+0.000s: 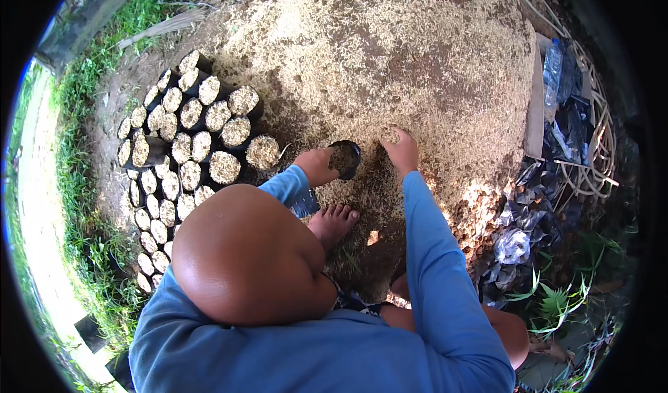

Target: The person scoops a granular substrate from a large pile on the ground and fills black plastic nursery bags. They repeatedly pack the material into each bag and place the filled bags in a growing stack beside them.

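Note:
My left hand (315, 166) grips the near-left rim of a black plastic grow bag (355, 158). The bag's round mouth faces up and dark, crumbly material shows inside. Right of the bag, my right hand (403, 154) reaches down to a wide spread of pale husks mixed with brown soil (417, 69). Its thumb and fingers are curved and apart, with the fingertips at the husks; nothing clear shows between them. A bare foot (336, 223) rests on the ground just below the bag.
Several black grow bags (201, 145), topped with pale husks, stand packed together at left; one (148, 151) leans over. At right lie crumpled black plastic (527, 220), a plastic bottle (552, 74) and coiled pale strips (600, 132). Grass (78, 173) edges the left side.

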Action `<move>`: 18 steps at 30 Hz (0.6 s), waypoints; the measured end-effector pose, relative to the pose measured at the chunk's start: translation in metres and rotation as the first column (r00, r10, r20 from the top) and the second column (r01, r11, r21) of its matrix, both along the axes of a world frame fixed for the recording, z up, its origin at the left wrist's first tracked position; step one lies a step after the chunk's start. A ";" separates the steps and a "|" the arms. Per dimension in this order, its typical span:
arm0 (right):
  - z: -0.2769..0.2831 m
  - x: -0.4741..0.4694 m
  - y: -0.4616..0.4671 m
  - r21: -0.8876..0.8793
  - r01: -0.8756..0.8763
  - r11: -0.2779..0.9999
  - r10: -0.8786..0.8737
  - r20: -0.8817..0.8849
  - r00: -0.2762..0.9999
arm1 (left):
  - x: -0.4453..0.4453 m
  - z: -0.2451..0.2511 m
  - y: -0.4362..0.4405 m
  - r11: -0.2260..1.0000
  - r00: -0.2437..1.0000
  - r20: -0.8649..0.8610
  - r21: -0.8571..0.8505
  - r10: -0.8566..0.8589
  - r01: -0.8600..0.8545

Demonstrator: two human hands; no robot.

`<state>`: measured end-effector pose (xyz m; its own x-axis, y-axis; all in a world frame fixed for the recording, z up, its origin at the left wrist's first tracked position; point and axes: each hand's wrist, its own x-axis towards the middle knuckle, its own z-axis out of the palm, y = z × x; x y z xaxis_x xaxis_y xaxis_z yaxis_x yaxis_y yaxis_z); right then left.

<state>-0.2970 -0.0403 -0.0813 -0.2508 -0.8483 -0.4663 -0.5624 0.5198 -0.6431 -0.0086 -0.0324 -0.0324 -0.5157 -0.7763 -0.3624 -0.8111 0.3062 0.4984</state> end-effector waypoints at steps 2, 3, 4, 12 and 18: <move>0.026 0.012 -0.010 0.072 0.203 0.976 -0.214 0.213 0.953 | -0.001 -0.003 0.001 1.000 0.998 -0.060 0.017 0.019 -0.018; 0.040 0.020 -0.013 0.134 0.286 0.949 -0.313 0.272 0.910 | -0.002 -0.004 0.002 0.998 0.997 -0.074 0.052 0.029 -0.025; 0.054 0.028 -0.011 0.161 0.309 0.937 -0.347 0.362 0.865 | -0.003 -0.004 0.003 0.995 0.991 -0.118 0.090 0.062 -0.052; 0.078 0.107 0.009 0.374 0.306 0.876 -0.464 0.826 0.319 | -0.009 0.006 0.000 0.906 0.942 -0.199 0.385 0.269 -0.177; 0.073 0.110 0.045 -0.521 -0.091 0.848 0.216 0.184 0.959 | -0.007 0.002 0.004 0.959 0.948 -0.244 0.243 0.206 -0.145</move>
